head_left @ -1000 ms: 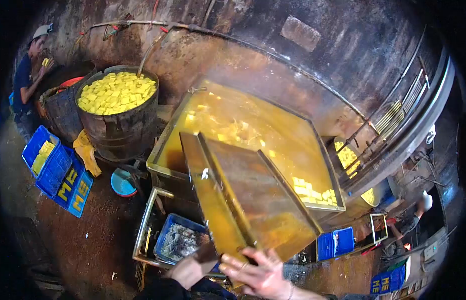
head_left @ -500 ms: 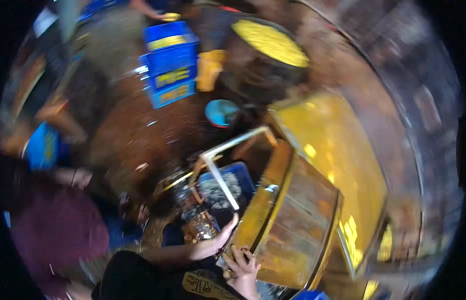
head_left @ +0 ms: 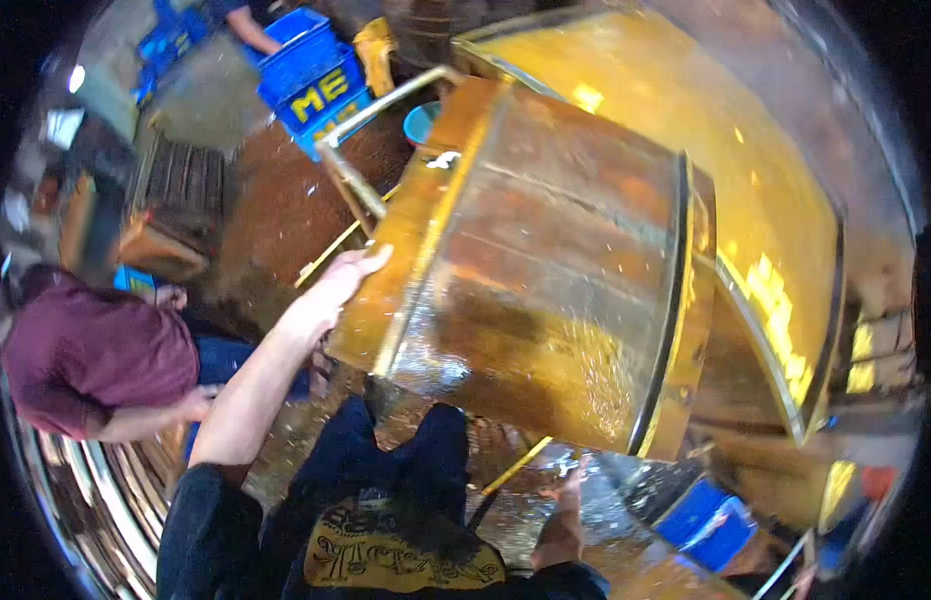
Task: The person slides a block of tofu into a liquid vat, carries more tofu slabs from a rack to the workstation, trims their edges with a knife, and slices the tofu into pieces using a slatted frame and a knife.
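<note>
A large wooden-sided tray [head_left: 555,250] with a wet, brownish panel lies tilted across the middle of the head view. My left hand [head_left: 340,285] grips its left wooden side, thumb stretched along the top and the other fingers mostly hidden. Below the tray's near edge is my right hand [head_left: 565,485], blurred and partly hidden; whether it touches the tray I cannot tell. Behind the tray's far left corner stands a pale metal frame [head_left: 385,100]. A big yellow sloping table [head_left: 675,80] adjoins the tray on the far right side.
A person in a maroon shirt [head_left: 115,350] stands close on the left. Stacked blue crates [head_left: 310,75] are at the back, with another person's arm [head_left: 250,30] reaching in. A turquoise bucket [head_left: 418,122] sits behind the frame. A blue crate [head_left: 707,525] lies at lower right.
The tray fills more of the view and appears lifted nearer me. My left hand is now on its left side; my right hand has moved from its corner to below its near edge.
</note>
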### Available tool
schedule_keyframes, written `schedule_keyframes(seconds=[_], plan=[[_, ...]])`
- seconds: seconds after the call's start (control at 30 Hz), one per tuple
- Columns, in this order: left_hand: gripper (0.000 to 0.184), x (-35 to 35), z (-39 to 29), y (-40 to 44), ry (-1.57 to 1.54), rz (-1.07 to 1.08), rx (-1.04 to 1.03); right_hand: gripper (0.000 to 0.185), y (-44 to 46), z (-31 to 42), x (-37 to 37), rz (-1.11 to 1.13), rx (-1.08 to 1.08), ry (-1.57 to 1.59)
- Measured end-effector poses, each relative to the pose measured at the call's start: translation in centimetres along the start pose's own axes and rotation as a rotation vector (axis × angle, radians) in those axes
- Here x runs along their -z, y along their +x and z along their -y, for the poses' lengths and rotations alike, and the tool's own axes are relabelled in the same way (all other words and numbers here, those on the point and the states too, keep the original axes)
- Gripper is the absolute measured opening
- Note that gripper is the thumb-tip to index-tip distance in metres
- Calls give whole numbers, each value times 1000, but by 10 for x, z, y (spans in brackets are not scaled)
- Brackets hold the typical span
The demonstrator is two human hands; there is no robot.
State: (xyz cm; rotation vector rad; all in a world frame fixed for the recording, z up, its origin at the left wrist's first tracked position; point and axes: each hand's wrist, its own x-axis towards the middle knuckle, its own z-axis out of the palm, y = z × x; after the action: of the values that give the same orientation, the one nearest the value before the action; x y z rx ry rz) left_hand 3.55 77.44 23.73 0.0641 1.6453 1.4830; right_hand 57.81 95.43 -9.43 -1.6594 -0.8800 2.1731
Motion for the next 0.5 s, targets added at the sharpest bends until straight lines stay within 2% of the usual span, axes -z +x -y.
schedule_keyframes(seconds=[0.07, 0.17, 0.27, 0.33, 0.37, 0.43, 0.47, 0.5], plan=[[42, -10, -5, -9, 5, 21, 9, 73, 29, -79, -25, -200, -317, 304], [45, -18, -6, -10, 122, -63, -13, 70, 57, -121, -46, -141, -270, 276], [44, -18, -3, -11, 85, -50, 20, 68, 64, -102, -66, -94, -227, 216], [44, -17, -1, -9, 106, -53, 3, 74, 48, -79, -90, 71, -106, 336], [44, -17, 2, -8, 114, -53, -19, 74, 43, -74, -103, 65, -107, 338], [44, -21, 5, -8, 102, -92, -26, 66, 37, -69, -127, 27, 169, -177], [45, -15, 8, -5, 124, -105, 10, 50, 79, -112, -137, 58, 601, -215], [45, -19, 8, -7, 96, -101, 10, 50, 80, -111, -140, 54, 608, -210]])
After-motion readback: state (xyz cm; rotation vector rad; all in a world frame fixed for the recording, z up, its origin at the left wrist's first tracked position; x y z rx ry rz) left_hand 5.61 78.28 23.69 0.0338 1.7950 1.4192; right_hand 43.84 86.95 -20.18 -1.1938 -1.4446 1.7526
